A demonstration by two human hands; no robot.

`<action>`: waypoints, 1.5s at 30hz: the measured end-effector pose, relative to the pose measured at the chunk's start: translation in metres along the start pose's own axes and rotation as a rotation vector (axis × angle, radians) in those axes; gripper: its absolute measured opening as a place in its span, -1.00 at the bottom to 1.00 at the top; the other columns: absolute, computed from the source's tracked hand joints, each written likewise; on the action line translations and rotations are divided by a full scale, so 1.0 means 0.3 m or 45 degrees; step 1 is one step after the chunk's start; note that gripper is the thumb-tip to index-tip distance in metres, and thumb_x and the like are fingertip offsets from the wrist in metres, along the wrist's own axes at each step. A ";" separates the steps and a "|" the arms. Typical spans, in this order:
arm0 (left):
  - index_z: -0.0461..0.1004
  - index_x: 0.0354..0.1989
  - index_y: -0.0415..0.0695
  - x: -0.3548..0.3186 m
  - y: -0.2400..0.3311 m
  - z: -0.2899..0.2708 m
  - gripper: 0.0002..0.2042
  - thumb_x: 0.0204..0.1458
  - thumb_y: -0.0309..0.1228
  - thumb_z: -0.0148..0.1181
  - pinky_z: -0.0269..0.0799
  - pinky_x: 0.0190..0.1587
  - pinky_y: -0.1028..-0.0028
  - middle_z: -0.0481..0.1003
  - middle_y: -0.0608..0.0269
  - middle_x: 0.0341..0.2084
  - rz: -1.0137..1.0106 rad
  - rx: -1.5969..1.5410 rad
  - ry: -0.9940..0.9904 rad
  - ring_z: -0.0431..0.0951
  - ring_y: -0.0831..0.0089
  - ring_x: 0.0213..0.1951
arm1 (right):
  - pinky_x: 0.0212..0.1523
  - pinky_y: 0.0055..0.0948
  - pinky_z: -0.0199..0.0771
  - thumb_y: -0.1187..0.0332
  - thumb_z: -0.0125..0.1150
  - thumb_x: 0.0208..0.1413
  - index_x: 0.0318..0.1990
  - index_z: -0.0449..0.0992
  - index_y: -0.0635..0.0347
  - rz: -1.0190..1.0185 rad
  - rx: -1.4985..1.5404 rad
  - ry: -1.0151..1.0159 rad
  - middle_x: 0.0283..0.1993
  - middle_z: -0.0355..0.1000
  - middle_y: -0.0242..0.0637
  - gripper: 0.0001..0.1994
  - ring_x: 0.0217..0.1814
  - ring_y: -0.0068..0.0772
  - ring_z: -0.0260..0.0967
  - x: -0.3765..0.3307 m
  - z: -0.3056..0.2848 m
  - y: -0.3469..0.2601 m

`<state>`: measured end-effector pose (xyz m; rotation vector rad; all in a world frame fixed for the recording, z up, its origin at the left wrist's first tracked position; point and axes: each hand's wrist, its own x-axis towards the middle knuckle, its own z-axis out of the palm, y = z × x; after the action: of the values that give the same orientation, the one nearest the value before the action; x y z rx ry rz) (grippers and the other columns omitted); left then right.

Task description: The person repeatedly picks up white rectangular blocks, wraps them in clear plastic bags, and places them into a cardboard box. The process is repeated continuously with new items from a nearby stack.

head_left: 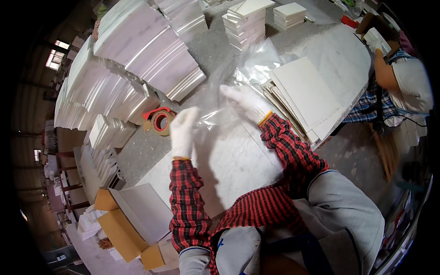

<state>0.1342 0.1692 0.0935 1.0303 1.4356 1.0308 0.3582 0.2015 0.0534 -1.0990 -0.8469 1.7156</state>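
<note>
Both hands wear white knit gloves. My left hand (183, 130) is closed, with a crinkled piece of clear plastic bag (210, 120) running from its fingers toward the right. My right hand (247, 103) is a little farther off, its fingers pressed together on the same thin plastic; its exact edges are hard to make out. Below them lies a white marble-patterned slab (233, 160). A red tape dispenser with a brown tape roll (160, 121) stands just left of my left hand. More clear plastic bags (259, 64) lie in a pile beyond my right hand.
Tall stacks of white tiles (146, 50) fill the far left. Smaller tile stacks (245, 23) stand at the back. Board sheets (305, 94) are piled on the right. An open cardboard box (123, 229) sits at lower left. A co-worker (408, 82) handles a white piece at far right.
</note>
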 end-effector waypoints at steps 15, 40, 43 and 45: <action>0.52 -0.06 -0.23 -0.584 -0.358 -0.357 -0.67 0.39 -0.15 0.11 0.51 -0.28 0.44 0.49 0.33 -0.41 -0.021 -0.277 0.912 0.53 0.45 -0.37 | 0.02 -0.30 0.51 0.22 0.21 0.30 0.23 0.46 0.13 -0.424 0.800 0.903 -0.06 0.57 -0.28 -0.60 -0.04 -0.27 0.53 0.566 -0.096 0.048; 0.29 0.43 -0.21 -1.370 -0.751 -0.571 -0.07 -0.05 0.10 0.46 0.40 0.29 0.23 0.47 -0.12 0.27 -1.187 1.292 -0.040 0.52 0.05 0.27 | 0.02 -0.35 0.50 0.01 0.33 0.21 0.43 0.33 0.25 -0.461 -0.430 0.290 0.23 0.50 -0.18 -0.27 0.05 -0.41 0.46 0.137 0.047 0.027; 0.23 0.45 -0.30 -1.311 -0.684 -0.600 -0.10 0.06 0.06 0.38 0.27 0.39 0.23 0.36 -0.19 0.37 -0.691 0.842 0.230 0.38 0.02 0.38 | 0.20 -0.23 0.48 -0.06 0.31 0.18 0.37 0.37 0.35 -0.348 -0.650 0.225 0.27 0.49 0.06 -0.24 0.21 -0.10 0.51 -0.204 0.134 0.182; 0.21 0.45 -0.36 -1.227 -0.623 -0.596 -0.16 0.16 0.03 0.29 0.16 0.45 0.23 0.29 -0.23 0.41 -0.725 0.664 0.149 0.27 0.02 0.46 | 0.18 -0.21 0.49 -0.09 0.32 0.15 0.38 0.36 0.31 -0.236 -0.814 0.259 0.25 0.49 0.11 -0.21 0.20 -0.01 0.51 -0.365 0.185 0.281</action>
<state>-0.0236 -0.2459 0.0228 0.8363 2.0014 0.3090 0.3014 0.0652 0.0338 -1.5238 -1.3651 1.1731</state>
